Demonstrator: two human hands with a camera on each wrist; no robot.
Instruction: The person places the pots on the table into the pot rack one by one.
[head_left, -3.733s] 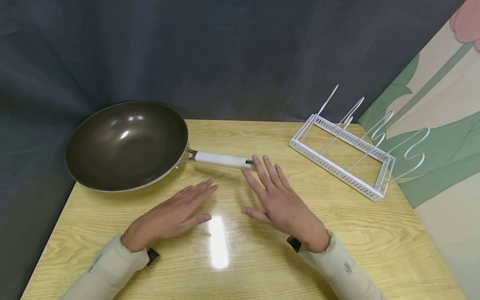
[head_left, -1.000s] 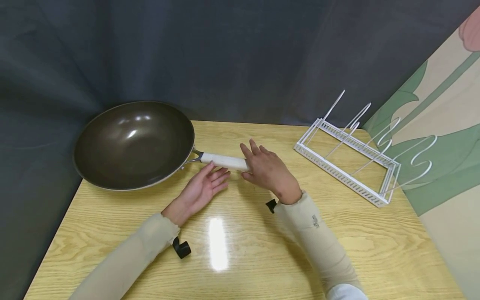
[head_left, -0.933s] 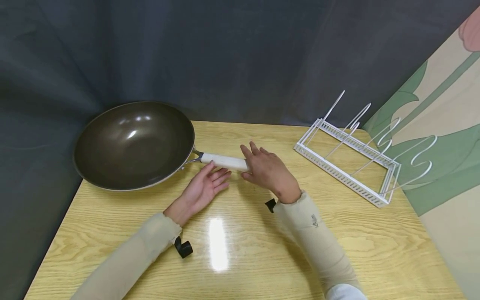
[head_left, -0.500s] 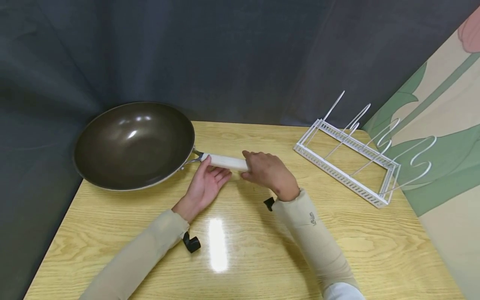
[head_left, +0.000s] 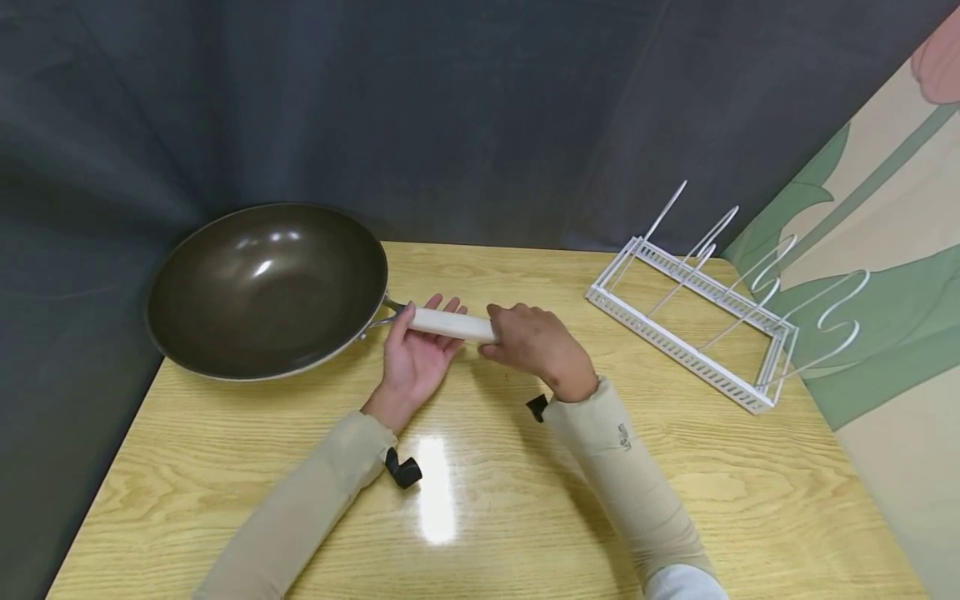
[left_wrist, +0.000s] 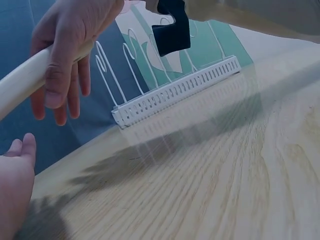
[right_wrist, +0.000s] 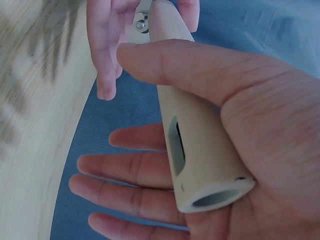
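A large wok [head_left: 266, 292] with a dark inside and a pale handle [head_left: 453, 323] is at the left of the table, tilted in the head view. My right hand [head_left: 536, 346] holds the handle's far end; in the right wrist view its thumb lies across the handle [right_wrist: 205, 135] and the fingers pass behind it. Palm up, my left hand [head_left: 416, 362] lies under the handle close to the wok's bowl. Its thumb reaches the handle's near side, while loosely straight fingers show past the far side.
A white wire rack [head_left: 678, 353] with upright curved dividers stands at the right on the wooden table [head_left: 750, 500]. A dark curtain [head_left: 480, 125] hangs behind. A wall with painted flowers [head_left: 892, 317] borders the right side.
My left hand has moved from in front of the handle to underneath it, turning palm up. My right hand's raised fingers have come down round the handle's end. The wok has hardly moved.
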